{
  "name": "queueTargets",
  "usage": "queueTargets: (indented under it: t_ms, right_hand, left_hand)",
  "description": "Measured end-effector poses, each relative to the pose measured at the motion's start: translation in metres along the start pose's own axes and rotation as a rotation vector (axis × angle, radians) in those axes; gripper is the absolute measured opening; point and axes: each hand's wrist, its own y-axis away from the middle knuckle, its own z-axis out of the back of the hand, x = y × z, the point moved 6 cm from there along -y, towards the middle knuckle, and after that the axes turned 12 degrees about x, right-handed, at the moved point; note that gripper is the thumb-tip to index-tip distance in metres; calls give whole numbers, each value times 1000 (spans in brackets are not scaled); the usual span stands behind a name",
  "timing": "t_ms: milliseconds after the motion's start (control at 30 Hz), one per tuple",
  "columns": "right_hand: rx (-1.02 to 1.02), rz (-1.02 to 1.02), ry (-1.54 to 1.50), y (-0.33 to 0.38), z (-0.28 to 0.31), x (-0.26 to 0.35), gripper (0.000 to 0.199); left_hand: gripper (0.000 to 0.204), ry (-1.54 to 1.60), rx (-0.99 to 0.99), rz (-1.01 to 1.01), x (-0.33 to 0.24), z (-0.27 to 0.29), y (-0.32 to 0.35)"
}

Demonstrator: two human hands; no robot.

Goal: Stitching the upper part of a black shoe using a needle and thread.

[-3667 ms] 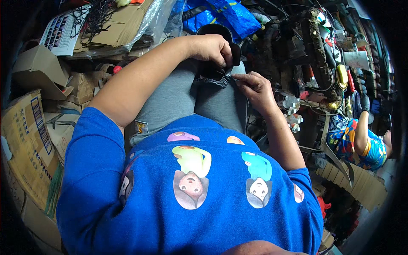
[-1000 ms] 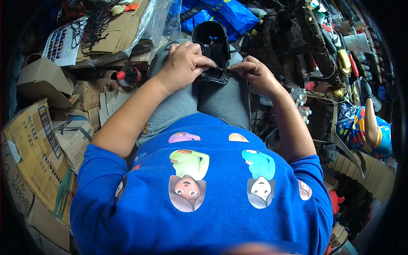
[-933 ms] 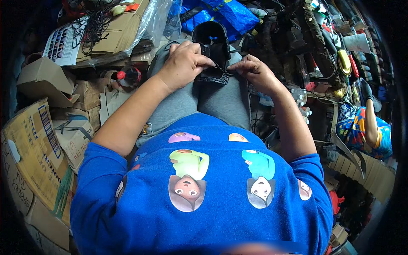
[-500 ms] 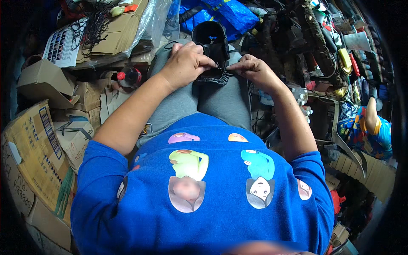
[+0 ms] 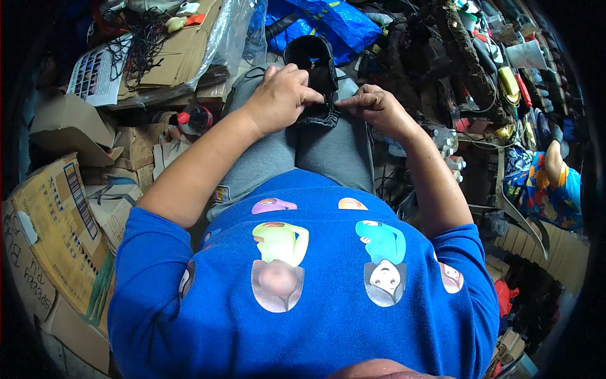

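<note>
Black shoe (image 5: 314,69): we record it on the lap, gripped by the left hand (image 5: 282,96) closed over its near edge, right hand (image 5: 374,108) pinching that edge just beside. Beyond the hands, a blue bag (image 5: 328,22); left of the left hand, a red-capped bottle (image 5: 192,119) and cardboard boxes (image 5: 57,215).

Lower part of the black shoe (image 5: 314,69) behind the left hand (image 5: 282,96), fingertips' grip unclear.

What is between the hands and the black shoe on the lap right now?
Nothing visible. The left hand grips the black shoe directly, and the right hand pinches its near edge; both are in contact.
</note>
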Motion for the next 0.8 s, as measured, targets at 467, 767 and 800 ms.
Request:
queueTargets:
  t_ms: [467, 767, 800]
  right_hand:
    - [-9, 40, -136, 0, -9, -10, 30]
    - [11, 46, -218, -12, -3, -15, 20]
    - [10, 47, -217, -16, -3, -18, 20]
  left_hand:
    - [18, -26, 28, -4, -10, 0, -4]
    - [20, 36, 79, -44, 19, -1, -16]
    - [18, 28, 82, -85, 22, -1, -22]
